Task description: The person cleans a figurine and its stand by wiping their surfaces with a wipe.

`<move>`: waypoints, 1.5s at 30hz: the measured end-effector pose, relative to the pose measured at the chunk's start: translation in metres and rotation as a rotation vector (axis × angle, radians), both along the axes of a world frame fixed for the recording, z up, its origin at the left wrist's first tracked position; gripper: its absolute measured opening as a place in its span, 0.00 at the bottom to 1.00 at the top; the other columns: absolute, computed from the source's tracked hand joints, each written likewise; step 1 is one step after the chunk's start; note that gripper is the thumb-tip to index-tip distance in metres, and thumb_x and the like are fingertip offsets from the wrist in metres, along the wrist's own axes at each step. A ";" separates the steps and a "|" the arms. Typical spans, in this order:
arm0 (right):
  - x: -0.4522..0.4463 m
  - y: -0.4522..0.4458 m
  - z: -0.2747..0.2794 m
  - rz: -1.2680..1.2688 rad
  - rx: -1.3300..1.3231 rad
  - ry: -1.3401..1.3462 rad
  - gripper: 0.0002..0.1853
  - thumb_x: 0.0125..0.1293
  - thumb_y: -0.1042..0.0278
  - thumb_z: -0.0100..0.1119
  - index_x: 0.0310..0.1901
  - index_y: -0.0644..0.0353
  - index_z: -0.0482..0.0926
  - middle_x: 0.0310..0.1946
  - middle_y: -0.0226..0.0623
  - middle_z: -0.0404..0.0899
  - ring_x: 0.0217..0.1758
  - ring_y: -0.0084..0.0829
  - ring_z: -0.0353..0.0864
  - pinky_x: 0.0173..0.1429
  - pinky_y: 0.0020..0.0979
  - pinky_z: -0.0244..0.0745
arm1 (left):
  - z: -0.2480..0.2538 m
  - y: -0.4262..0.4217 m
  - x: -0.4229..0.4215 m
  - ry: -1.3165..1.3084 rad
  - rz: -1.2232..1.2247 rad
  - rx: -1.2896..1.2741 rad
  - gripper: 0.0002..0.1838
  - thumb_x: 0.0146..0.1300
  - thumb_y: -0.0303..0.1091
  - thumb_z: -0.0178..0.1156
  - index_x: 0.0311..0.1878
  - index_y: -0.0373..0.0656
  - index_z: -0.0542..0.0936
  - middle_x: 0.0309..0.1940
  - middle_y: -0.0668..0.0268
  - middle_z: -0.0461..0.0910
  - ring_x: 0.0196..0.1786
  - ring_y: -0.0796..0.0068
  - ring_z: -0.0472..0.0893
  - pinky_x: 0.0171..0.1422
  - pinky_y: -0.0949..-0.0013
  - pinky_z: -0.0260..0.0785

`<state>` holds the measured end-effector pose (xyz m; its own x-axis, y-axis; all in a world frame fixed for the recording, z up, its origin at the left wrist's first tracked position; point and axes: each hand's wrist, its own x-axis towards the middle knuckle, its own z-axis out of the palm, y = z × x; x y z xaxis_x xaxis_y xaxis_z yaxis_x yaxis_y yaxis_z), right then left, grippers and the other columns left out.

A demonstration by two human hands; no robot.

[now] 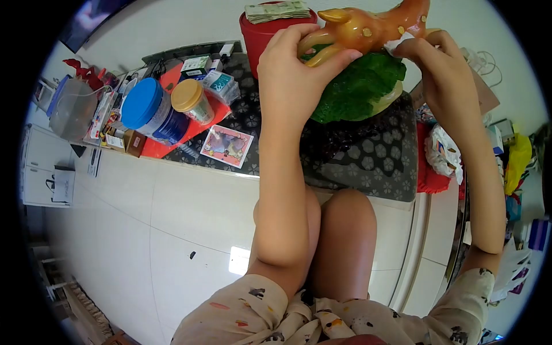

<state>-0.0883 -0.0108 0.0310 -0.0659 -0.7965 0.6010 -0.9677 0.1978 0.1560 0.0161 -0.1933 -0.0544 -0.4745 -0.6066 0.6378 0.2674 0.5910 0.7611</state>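
A glossy deer figurine [376,29], orange-brown with yellow spots, rests above a green rock-like base [362,86] on the dark cabinet top. My left hand [299,66] grips the figurine's pale yellow legs, thumb on the near side and fingers behind. In my right hand [440,63] is a white tissue [397,43], pinched and pressed against the figurine's lower body at the right. Part of the figurine runs out of the top of the view.
Behind my left hand stands a red bin [267,34] with a stack of banknotes [277,10] on top. Further left are a blue-lidded tub [146,109], a tan-lidded can [192,100], small boxes [196,66] and a pink-framed card [227,146]. A crumpled plastic bag [444,152] lies right.
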 end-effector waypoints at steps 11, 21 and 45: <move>0.008 -0.019 0.004 0.120 0.030 -0.140 0.10 0.64 0.87 0.50 0.43 0.62 0.71 0.36 0.42 0.71 0.38 0.42 0.75 0.43 0.36 0.73 | -0.004 -0.002 -0.002 0.013 0.017 -0.026 0.27 0.46 0.40 0.79 0.46 0.33 0.81 0.41 0.59 0.85 0.44 0.73 0.84 0.50 0.71 0.76; 0.015 0.007 0.013 -0.095 0.074 -0.170 0.09 0.62 0.84 0.53 0.42 0.60 0.75 0.38 0.40 0.75 0.39 0.40 0.76 0.46 0.35 0.72 | -0.006 -0.002 -0.002 0.065 0.038 -0.048 0.28 0.45 0.41 0.80 0.46 0.34 0.81 0.40 0.58 0.84 0.43 0.71 0.84 0.48 0.70 0.76; 0.014 -0.008 -0.004 0.181 0.116 0.156 0.16 0.50 0.80 0.60 0.43 0.58 0.81 0.43 0.32 0.82 0.44 0.39 0.77 0.50 0.34 0.74 | -0.004 0.000 -0.001 0.055 0.062 -0.072 0.27 0.45 0.39 0.80 0.46 0.34 0.81 0.41 0.58 0.84 0.43 0.70 0.84 0.49 0.69 0.76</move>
